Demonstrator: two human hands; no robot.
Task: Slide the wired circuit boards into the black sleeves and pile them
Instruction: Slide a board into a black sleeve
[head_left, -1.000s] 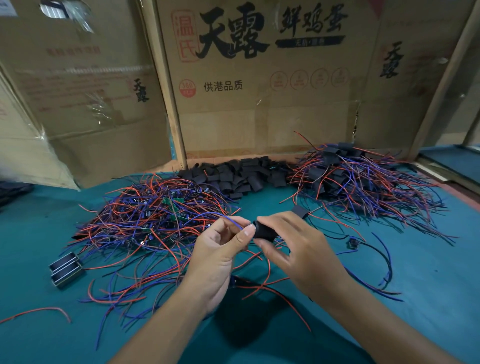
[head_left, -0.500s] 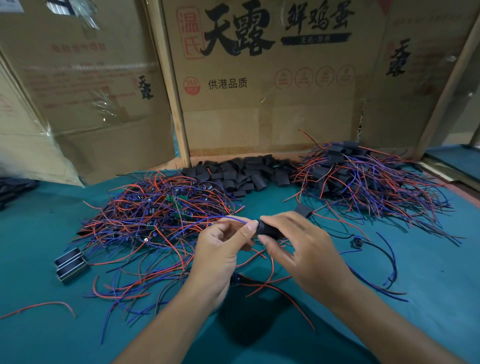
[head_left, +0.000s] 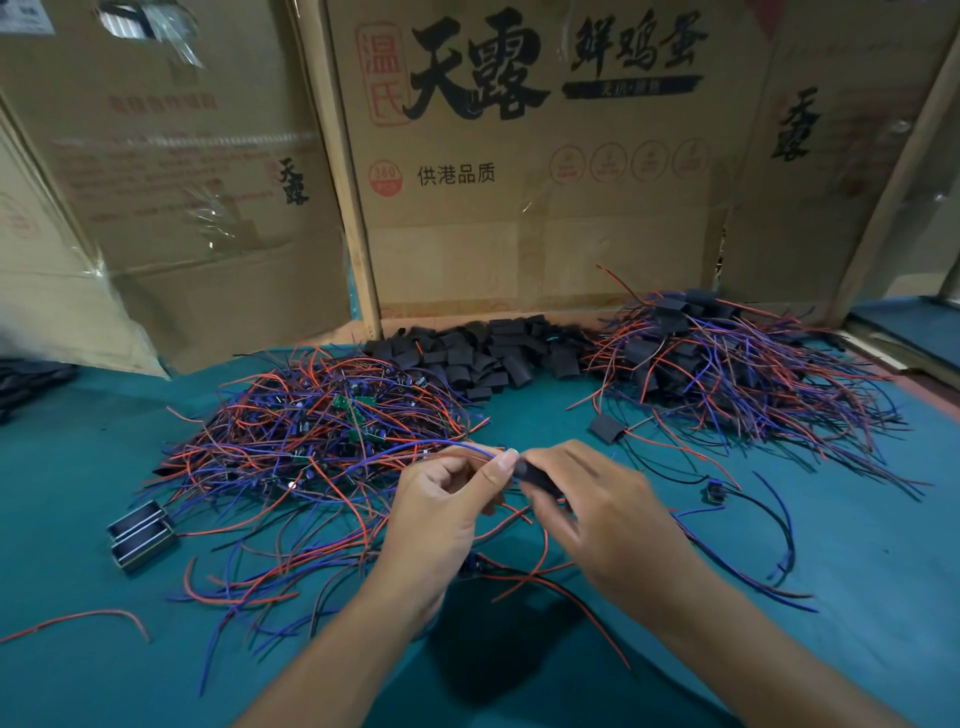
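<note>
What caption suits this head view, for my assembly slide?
Both hands work a black sleeve over a wired board between two wire piles.

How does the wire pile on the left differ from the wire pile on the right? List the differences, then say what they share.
1. The left pile shows bare green circuit boards among its wires; the right pile shows black sleeves.
2. The left pile lies nearer the person, beside the left hand; the right pile sits farther back, against the cardboard wall.

Both are tangles of red, blue and black wires on the green table.
</note>
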